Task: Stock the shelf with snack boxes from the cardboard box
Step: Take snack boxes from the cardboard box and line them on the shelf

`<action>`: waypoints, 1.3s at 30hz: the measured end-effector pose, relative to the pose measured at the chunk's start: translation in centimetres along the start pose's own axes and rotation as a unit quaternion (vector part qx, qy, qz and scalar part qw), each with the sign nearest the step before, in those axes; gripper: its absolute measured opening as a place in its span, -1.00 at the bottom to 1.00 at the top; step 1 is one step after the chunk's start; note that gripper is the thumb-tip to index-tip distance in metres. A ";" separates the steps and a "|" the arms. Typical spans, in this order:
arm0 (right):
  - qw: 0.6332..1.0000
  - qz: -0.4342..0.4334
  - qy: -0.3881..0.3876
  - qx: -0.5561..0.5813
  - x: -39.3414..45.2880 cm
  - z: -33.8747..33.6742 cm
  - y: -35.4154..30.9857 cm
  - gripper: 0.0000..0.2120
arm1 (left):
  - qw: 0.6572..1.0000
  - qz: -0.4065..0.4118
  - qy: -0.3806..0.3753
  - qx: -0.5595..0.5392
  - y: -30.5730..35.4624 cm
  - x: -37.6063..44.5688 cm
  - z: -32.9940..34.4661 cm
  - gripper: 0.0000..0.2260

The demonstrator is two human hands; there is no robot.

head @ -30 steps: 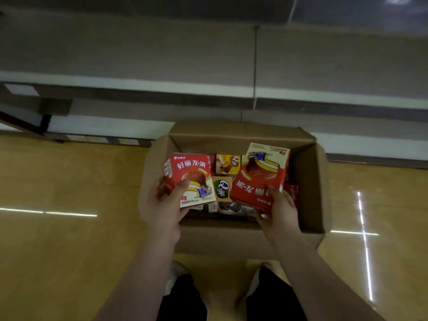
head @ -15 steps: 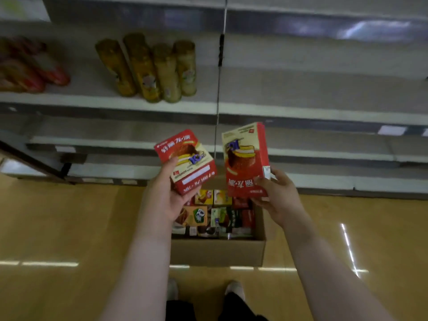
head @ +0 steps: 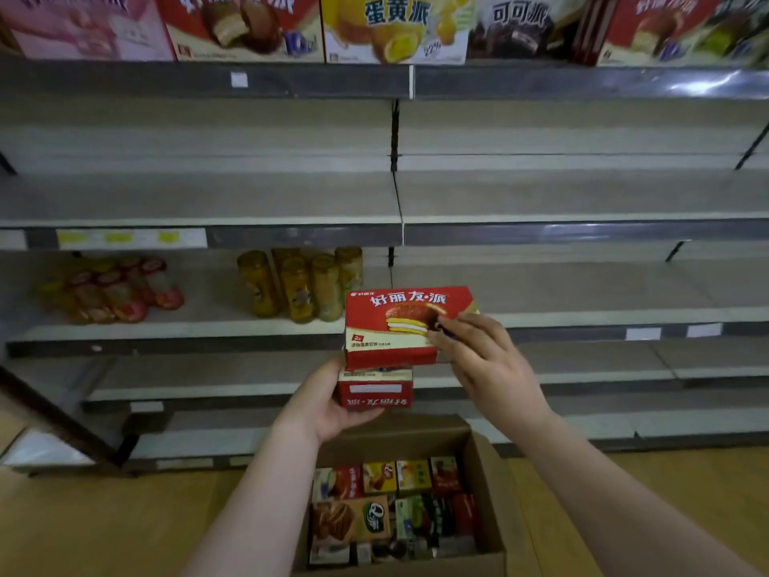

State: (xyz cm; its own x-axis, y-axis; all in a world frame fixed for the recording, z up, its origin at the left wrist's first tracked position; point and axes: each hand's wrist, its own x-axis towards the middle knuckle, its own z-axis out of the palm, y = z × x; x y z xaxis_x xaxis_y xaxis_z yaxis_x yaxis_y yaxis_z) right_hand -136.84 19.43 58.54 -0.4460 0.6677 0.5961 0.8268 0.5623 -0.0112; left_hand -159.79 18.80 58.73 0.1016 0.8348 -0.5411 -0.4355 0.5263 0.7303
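Observation:
Two red snack boxes are stacked in front of the shelves. The upper red box faces me upright, and my right hand grips its right end. Under it sits the lower red box, upside down, cupped from below and the left by my left hand. The open cardboard box stands on the floor beneath my arms, holding several small snack boxes. The grey shelf boards ahead are mostly bare.
Yellow jars and red-capped cups stand on a middle shelf at the left. Large snack cartons line the top shelf. The floor is tan wood. A dark slanted bar runs at the lower left.
The view has tilted up from the cardboard box to the shelves. Both hands have lifted the red boxes out of it and brought them together, one stacked on the other.

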 end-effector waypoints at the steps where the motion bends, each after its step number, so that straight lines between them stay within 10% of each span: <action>1: 1.000 0.002 -0.006 0.000 -0.4 0.3 -0.1 -0.39 | 1.000 0.008 -0.011 -0.021 -0.1 0.0 -0.1 -0.68; 6: 0.999 0.019 -0.026 0.025 -0.7 -0.6 -1.0 -0.42 | 0.995 0.025 -0.072 -0.061 -0.1 -0.3 0.1 -0.57; 9: 0.953 0.160 -0.065 0.251 0.7 -2.5 -1.9 -0.64 | 0.994 0.029 -0.089 -0.055 0.5 -0.2 0.4 -0.57; 16: 0.584 0.561 0.078 0.582 3.4 -3.3 -3.2 -0.35 | 0.993 0.061 -0.105 -0.009 2.3 0.9 1.4 -0.64; 19: 0.447 0.616 0.049 0.647 4.0 -4.5 -2.5 -0.61 | 0.990 0.074 -0.107 0.056 3.8 1.6 3.2 -0.62; 28: 0.429 0.531 0.110 0.723 4.0 -12.0 4.1 -0.67 | 0.964 0.141 -0.179 0.139 8.9 1.8 14.8 -0.51; 39: 0.501 0.470 0.118 0.717 3.6 -24.3 22.0 -0.81 | 0.959 0.242 -0.112 0.092 7.8 0.0 35.0 -0.60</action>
State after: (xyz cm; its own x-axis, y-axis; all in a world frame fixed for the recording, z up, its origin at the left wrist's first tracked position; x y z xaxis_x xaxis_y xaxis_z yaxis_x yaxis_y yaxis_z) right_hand -111.93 22.37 79.94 0.1022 0.9852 -0.1373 -0.5376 -0.0614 -0.8410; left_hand -131.87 28.58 79.01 0.1258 0.9916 -0.0309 -0.3168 0.0696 0.9459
